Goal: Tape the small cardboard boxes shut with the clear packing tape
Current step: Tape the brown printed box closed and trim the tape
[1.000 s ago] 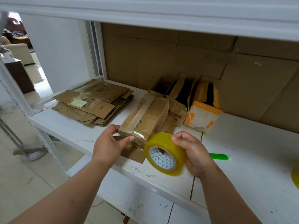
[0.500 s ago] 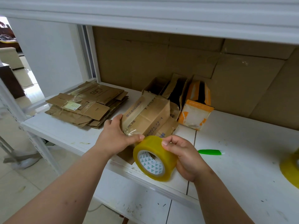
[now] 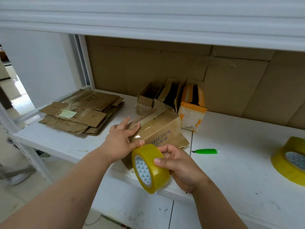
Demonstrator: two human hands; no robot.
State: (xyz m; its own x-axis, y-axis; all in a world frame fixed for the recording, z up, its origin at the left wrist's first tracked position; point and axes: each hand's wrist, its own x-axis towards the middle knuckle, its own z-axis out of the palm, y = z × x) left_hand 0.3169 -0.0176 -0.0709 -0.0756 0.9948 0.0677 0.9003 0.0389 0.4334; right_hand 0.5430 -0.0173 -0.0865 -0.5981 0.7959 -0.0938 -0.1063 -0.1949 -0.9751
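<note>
- The roll of clear packing tape (image 3: 151, 168) is gripped by the right hand (image 3: 180, 167), fingers curled over its rim and thumb on its outer face, just above the front edge of the white bench (image 3: 231, 162).
- The left hand (image 3: 121, 141) is laid with spread, fairly straight fingers on the near end of the small cardboard box (image 3: 158, 129), touching it just beyond the roll.
- A flattened piece of cardboard is seen under the box.
- A green utility knife (image 3: 205, 151) is found right of the right hand.
- A second tape roll (image 3: 290, 162) is placed far right.
- Flattened cartons (image 3: 79, 113) are stacked left of the left hand.
- Open boxes (image 3: 171, 96) are stood beyond both hands.
</note>
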